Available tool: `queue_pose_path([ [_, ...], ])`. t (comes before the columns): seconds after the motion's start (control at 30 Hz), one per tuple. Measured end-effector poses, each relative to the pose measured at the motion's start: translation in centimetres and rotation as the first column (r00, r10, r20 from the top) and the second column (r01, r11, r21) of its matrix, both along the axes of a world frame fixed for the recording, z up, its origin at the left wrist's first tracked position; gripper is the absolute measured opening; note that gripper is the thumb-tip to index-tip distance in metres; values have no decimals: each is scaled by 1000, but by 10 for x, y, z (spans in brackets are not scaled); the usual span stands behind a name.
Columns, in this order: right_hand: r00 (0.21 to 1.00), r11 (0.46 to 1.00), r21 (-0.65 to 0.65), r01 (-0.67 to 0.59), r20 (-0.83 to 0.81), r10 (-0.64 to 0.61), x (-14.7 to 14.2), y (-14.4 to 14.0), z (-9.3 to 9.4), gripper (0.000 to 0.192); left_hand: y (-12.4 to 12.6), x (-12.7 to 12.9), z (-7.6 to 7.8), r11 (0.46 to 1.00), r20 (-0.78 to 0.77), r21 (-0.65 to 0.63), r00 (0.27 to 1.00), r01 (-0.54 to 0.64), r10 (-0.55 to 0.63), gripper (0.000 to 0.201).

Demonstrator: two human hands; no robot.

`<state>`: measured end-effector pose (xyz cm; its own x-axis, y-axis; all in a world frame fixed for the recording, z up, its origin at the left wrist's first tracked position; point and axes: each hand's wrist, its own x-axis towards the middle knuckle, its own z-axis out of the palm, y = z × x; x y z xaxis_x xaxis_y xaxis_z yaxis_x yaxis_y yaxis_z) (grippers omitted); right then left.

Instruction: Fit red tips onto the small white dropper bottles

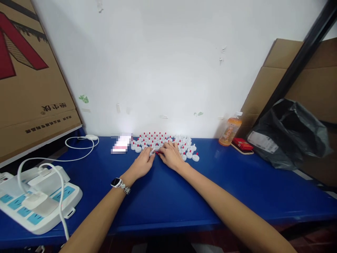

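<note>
Many white nozzle caps [195, 157], most with a small red tip, stand in a cluster on the blue table [163, 196] against the wall. A few at the right of the cluster, such as one white nozzle cap [193, 147], show no red tip. At the front of the cluster, my left hand [143, 162] is closed on a white nozzle cap [152, 151] lying on its side. My right hand [171, 156] pinches a small red tip [158, 152] right at the nozzle end of that cap. My fingers partly hide both pieces.
At left are a white power strip [76, 196] with plugs and cable, and a cardboard box [39, 88]. A blurred patch [122, 143] lies left of the caps. At right stand an orange drink bottle [231, 130], a red packet [242, 144] on a phone, and a black bag [286, 133].
</note>
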<state>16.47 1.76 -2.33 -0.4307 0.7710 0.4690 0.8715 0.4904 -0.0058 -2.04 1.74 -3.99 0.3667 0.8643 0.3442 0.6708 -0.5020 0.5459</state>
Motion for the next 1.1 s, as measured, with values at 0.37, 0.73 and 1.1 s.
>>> queue_pose_path([
  [0.37,798,993,-66,-101,-602,41,8,-9,12,12,-10,3,11,998,40,-49,999,36,-34,30],
  [0.73,370,925,-180,-335,-928,-47,-4,-18,6,30,-28,18,21,986,48,-24,985,168,-167,29],
  [1.1,398,968,-109,-228,-917,-10,-15,-29,2,32,-29,22,12,988,117,46,981,149,-153,34],
])
